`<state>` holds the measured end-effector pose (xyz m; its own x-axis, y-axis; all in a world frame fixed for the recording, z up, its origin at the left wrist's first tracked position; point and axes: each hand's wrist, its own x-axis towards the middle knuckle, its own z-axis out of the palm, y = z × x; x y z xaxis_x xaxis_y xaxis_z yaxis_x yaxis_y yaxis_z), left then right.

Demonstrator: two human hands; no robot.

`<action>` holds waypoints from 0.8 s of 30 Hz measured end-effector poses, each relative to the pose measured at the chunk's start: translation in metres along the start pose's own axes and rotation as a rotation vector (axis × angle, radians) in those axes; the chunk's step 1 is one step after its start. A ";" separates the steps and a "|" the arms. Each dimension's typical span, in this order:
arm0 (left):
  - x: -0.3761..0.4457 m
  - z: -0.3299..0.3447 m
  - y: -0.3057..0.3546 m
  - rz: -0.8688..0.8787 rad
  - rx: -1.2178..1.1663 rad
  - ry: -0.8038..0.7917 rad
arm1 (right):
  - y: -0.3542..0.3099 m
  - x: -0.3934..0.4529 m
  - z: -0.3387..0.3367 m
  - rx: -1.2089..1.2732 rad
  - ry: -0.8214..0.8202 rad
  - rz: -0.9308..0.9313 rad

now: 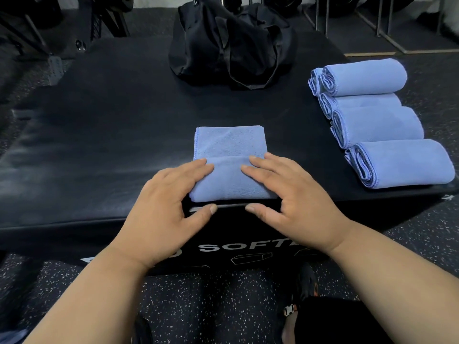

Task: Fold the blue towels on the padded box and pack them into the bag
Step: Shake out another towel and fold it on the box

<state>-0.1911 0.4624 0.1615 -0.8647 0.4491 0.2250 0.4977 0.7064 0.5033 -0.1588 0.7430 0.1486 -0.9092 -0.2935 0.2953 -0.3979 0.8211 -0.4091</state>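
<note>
Both bare forearms are reaching forward from the lower corners and angling inward toward each other. The left hand is lying palm down with its fingers stretched out straight, pointing up and to the right, while its thumb is pointing right, set apart below them. The right hand is mirroring it, palm down, fingers extended toward the upper left and thumb pointing left. The two thumb tips are facing each other, near but not touching. Both wrists are sitting low and level.
</note>
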 end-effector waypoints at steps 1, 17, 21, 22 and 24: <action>0.002 0.000 0.000 -0.006 0.009 0.000 | 0.001 0.001 -0.001 0.018 0.008 0.009; 0.005 -0.014 0.026 -0.251 -0.472 0.144 | -0.021 0.005 -0.024 0.604 0.269 0.281; 0.010 -0.011 0.031 -0.373 -0.510 0.170 | -0.024 0.013 -0.019 0.602 0.256 0.410; 0.011 -0.009 0.031 -0.398 -0.503 0.172 | -0.023 0.015 -0.017 0.561 0.232 0.436; 0.014 -0.005 0.031 -0.438 -0.476 0.193 | -0.021 0.017 -0.013 0.465 0.198 0.472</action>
<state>-0.1882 0.4877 0.1843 -0.9985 0.0393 0.0391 0.0528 0.4633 0.8846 -0.1648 0.7276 0.1738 -0.9761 0.1752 0.1286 -0.0162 0.5311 -0.8471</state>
